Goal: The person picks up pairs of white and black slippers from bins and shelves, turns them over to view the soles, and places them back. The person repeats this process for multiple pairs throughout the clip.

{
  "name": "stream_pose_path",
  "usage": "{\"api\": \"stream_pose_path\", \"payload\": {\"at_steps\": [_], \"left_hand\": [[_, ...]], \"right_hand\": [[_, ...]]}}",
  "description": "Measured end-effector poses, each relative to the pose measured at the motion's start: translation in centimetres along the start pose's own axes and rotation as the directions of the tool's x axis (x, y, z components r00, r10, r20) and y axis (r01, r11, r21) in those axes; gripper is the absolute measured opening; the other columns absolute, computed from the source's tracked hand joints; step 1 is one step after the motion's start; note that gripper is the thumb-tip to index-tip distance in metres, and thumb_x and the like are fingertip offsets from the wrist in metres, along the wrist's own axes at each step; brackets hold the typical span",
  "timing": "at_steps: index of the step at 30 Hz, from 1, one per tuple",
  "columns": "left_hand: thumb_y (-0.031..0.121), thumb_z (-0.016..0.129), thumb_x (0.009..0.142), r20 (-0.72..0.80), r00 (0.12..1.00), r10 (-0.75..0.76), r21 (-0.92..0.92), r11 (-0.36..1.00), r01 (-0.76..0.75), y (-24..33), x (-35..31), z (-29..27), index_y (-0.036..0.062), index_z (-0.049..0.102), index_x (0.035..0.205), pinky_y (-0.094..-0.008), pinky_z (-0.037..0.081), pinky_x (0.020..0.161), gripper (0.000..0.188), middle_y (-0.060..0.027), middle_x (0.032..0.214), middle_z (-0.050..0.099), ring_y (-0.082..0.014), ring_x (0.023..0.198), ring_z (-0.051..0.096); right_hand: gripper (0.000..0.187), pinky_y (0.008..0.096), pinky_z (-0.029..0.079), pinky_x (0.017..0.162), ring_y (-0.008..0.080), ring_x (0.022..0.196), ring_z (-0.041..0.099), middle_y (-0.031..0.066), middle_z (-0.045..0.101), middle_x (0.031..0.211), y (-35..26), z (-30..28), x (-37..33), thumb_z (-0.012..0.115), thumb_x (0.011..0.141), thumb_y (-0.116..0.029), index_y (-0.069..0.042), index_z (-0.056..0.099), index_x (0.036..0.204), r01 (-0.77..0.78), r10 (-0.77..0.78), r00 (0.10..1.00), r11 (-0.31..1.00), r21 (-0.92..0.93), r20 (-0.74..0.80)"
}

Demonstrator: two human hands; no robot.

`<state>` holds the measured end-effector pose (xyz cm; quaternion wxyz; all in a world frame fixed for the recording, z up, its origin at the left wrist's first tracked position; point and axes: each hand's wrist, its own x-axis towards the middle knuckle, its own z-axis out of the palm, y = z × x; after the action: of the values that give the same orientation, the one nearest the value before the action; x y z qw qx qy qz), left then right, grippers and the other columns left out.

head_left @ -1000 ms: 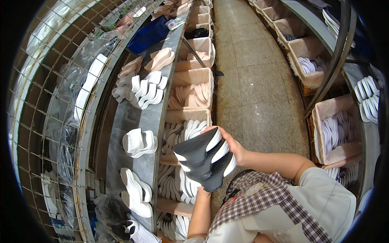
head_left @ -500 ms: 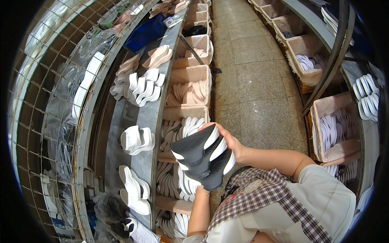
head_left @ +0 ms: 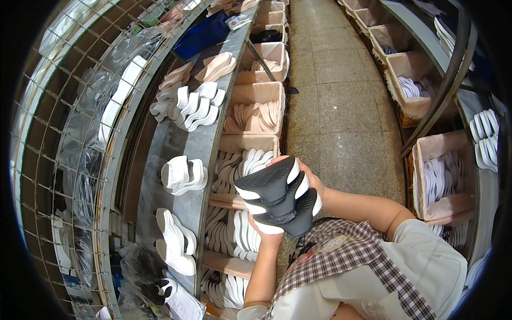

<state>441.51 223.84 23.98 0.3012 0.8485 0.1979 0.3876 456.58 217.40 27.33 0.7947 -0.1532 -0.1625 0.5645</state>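
Observation:
A stack of black-and-white shoe soles (head_left: pixel 280 200) is held between my two hands in front of my body, the black treads facing up. My right hand (head_left: pixel 311 176) is closed round the far end of the stack, its fingers partly hidden behind the soles. At the near left end, my left hand (head_left: pixel 265 237) grips the stack from the side and below, with most of its fingers covered. Beside the soles, on the left, a lined basket (head_left: pixel 226 200) holds more white soles standing on edge.
A grey metal shelf (head_left: pixel 184 210) on my left carries white soles (head_left: pixel 176 242), pink soles (head_left: pixel 216 66) and a blue bin (head_left: pixel 201 35). Wire mesh (head_left: pixel 80 133) runs along the far left. To the right of the tiled aisle (head_left: pixel 344 101) stand more lined baskets (head_left: pixel 442 208).
Both hands have shifted slightly right with the stack, which has tilted so more of the near white edges show. The left hand has come further into view beside the soles.

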Motion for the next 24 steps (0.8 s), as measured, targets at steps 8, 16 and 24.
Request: {"api": "stream_pose_path", "payload": {"at_steps": [8,16,24], "left_hand": [[0.007,0.06,0.086,0.027,0.985,-0.17,-0.397,0.903,0.166,1.6,1.4,0.0,-0.001,0.047,0.124,-0.0305,0.045,0.087,0.041,-0.0094,0.119,0.056,-0.0168,0.104,0.055],[0.011,0.071,0.069,0.117,0.988,0.097,0.167,0.979,-0.116,7.0,4.0,-0.7,0.0065,0.064,0.111,-0.0386,0.042,0.092,0.042,-0.0144,0.118,0.056,-0.0287,0.109,0.054],[0.008,0.069,0.071,0.004,0.996,-0.094,-0.23,0.969,0.092,3.3,1.9,0.0,0.0043,0.063,0.112,-0.0373,0.043,0.092,0.042,-0.0139,0.118,0.057,-0.0274,0.108,0.054]], "right_hand": [[0.047,0.0315,0.043,0.095,0.0166,0.106,0.056,0.0072,0.058,0.117,-0.1,-0.7,0.5,0.039,0.097,-0.044,-0.007,0.05,0.125,0.012,-0.012,0.995,1.0,0.005,0.097],[0.046,0.0342,0.038,0.1,0.019,0.113,0.05,0.0102,0.052,0.122,-0.2,-0.6,0.9,0.035,0.099,-0.04,-0.003,0.045,0.125,0.132,-0.113,0.969,0.989,-0.07,0.221],[0.06,0.0374,0.037,0.102,0.0227,0.116,0.049,0.0146,0.05,0.124,-0.4,-0.4,1.1,0.036,0.096,-0.049,0.002,0.043,0.126,0.133,-0.094,0.976,0.971,-0.197,0.194]]}}
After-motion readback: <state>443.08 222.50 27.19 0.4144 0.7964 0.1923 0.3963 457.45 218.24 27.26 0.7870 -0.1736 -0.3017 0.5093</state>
